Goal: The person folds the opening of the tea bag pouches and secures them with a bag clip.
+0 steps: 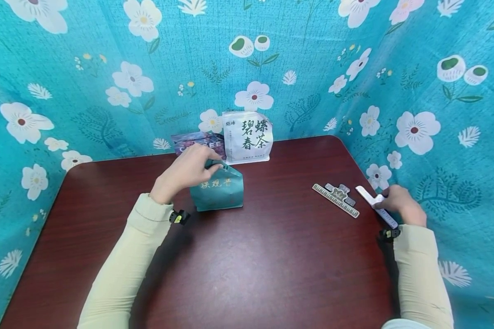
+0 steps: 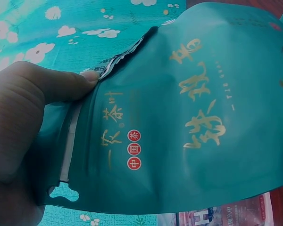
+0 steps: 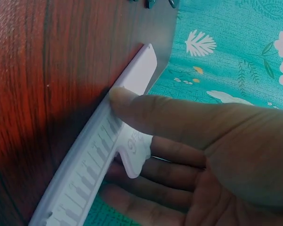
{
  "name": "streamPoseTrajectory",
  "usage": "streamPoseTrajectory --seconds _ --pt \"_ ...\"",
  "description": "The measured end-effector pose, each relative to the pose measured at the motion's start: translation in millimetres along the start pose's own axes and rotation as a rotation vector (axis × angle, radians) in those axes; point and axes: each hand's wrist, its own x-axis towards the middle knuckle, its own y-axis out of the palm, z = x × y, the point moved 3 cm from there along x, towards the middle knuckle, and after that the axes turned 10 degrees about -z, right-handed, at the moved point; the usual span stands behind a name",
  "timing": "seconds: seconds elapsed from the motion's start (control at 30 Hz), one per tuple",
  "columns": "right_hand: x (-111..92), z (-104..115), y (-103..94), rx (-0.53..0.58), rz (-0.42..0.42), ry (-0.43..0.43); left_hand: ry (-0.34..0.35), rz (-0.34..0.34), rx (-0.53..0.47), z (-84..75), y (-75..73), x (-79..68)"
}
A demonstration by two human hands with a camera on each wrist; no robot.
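Observation:
My left hand (image 1: 187,168) pinches the top edge of a green tea pouch (image 1: 220,196) that stands on the table. In the left wrist view, the thumb (image 2: 61,84) lies along the pouch's top edge, while the other fingers are mostly hidden behind it. Gold characters and small red circles mark the pouch front. At the table's right edge my right hand (image 1: 403,205) holds a white sealing clip (image 1: 365,194) with a piano-key pattern. The right wrist view has the thumb (image 3: 151,110) across the clip's long bar and the curled fingers behind its handle.
A similar clip (image 1: 335,201) with a patterned bar lies on the dark red table (image 1: 271,256), left of the right hand. Behind the green pouch stand a white tea bag (image 1: 247,146) and a purple coffee bag (image 1: 185,139). A blue floral cloth (image 1: 313,55) hangs along the back and right.

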Motion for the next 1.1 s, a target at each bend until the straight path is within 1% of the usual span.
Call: streamPoseTrajectory --seconds 0.37,0.5,0.6,0.73,0.9,1.1 --pt "-6 -3 -1.3 0.022 -0.020 0.043 0.007 -0.001 0.002 -0.1 -0.5 -0.1" --pt "-8 -3 -3.9 0.053 -0.057 0.031 0.015 -0.003 -0.001 -0.1 -0.7 0.2" --pt "-11 -2 -7.8 0.082 -0.092 0.036 0.018 -0.004 -0.004 -0.1 -1.1 0.3" --pt "-17 -2 -12.5 0.101 -0.110 0.050 0.020 -0.001 -0.008 -0.9 -0.8 0.7" --pt "-20 1 -16.6 0.098 -0.108 0.023 0.016 0.001 0.000 -1.5 -1.6 1.1" --pt "-23 9 -23.9 0.107 -0.101 -0.021 0.018 -0.003 -0.005 -1.1 -1.1 1.1"
